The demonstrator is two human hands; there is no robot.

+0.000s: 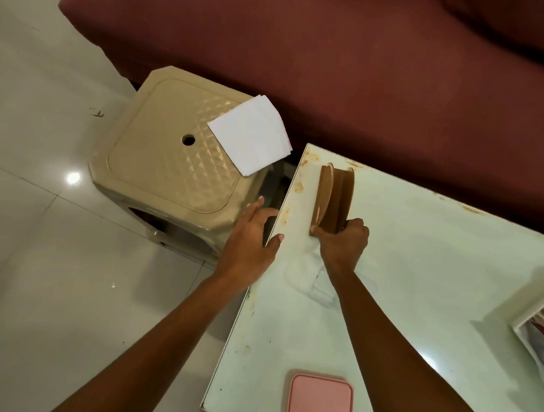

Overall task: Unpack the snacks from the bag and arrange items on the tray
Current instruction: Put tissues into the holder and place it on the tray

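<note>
Nearest the camera, a pink square lidded container [320,403] sits flat by the near edge of the table [420,280], a pale green glossy top with rust-coloured stains along its left and far edges. At the right edge of view a white tray [533,317] is cut off by the frame; what lies in it is too blurred to name.

Mid-table, a crumpled clear plastic bag [308,272] lies flat under the right forearm. Right hand [345,240] closed around the near end of a brown holder with upright curved plates [334,199], which stands on edge near the table's far left corner. Whether the holder rests on the table or is lifted, cannot tell.

Left hand [252,236] empty, fingers spread and extended, hovering over the gap between table edge and a beige plastic stool [171,153]; thumb tip just at the table's left edge.

Stool stands left of the table on white glossy floor tiles [35,253], quilted top with a round centre hole. A stack of white paper [251,137] lies on its far right corner, overhanging.

Farthest, a maroon sofa [370,68] spans the whole upper view.
</note>
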